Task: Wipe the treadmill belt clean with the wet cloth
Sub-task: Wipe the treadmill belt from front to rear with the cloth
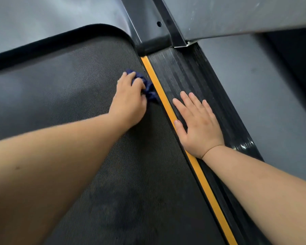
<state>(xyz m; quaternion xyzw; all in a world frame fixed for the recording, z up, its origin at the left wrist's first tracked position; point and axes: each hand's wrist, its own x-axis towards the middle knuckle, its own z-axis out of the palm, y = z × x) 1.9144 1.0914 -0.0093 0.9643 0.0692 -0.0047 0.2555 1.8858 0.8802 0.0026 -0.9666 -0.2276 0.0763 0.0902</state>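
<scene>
The black textured treadmill belt [88, 96] fills the left and centre of the head view. My left hand [129, 99] grips a crumpled dark blue cloth [149, 89] and holds it down on the belt, close to its right edge near the front. My right hand [198, 122] lies flat, fingers straight and spread, on the ribbed black side rail [193, 75], with its thumb on the yellow strip [159, 87]. Much of the cloth is hidden under my left hand.
The yellow strip runs between belt and side rail from the front to the bottom right. A black motor cover edge [60, 43] curves across the belt's front. A grey upright post [228, 16] rises at the top right. Grey floor [272, 103] lies beyond the rail.
</scene>
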